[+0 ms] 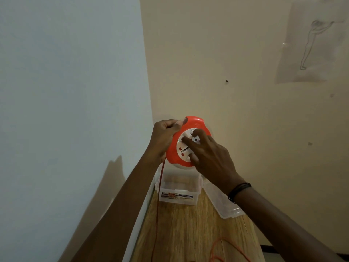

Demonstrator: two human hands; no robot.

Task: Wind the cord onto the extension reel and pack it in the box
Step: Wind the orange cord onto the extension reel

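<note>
Table: pale wood-grain top running away to the wall corner.
Box: clear plastic, open, at the table's far end, label on its near wall.
Lid: clear, lying just right of the box.
Reel: round, orange rim, white socket face, held in the air above the box.
Left hand: fingers curled round the reel's left edge.
Right hand: fingers spread, tips pressing the white face.
Cord: thin, orange, hanging from under the left hand, with loops on the near table.
</note>
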